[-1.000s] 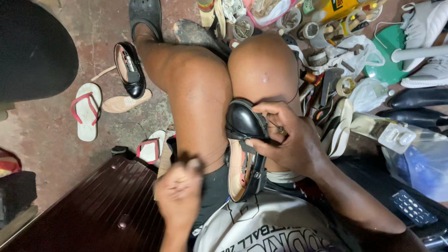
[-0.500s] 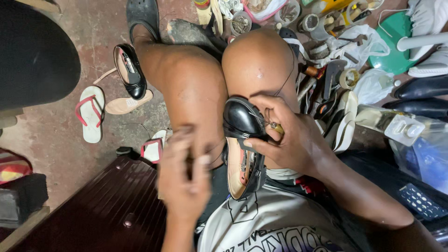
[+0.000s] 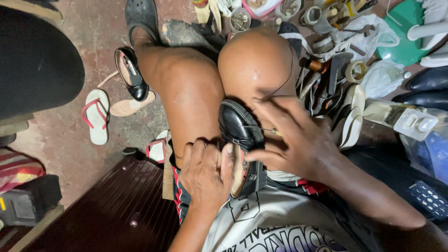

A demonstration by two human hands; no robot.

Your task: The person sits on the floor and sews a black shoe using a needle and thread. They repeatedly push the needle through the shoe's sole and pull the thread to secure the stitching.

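Black glossy leather shoe wedged between our knees at frame centre | stiff toe, slick polish, light; best held at sole edge | long axis runs top to bottom, toe toward frame top | left hand clasps the sole side | right hand pinches needle, fingers spread.

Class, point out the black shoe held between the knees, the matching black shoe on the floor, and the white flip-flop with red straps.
black shoe [image 3: 238, 123], head view, glossy toe cap.
second black shoe [image 3: 133, 74], head view, its insole.
white flip-flop [image 3: 97, 116], head view, its footbed.
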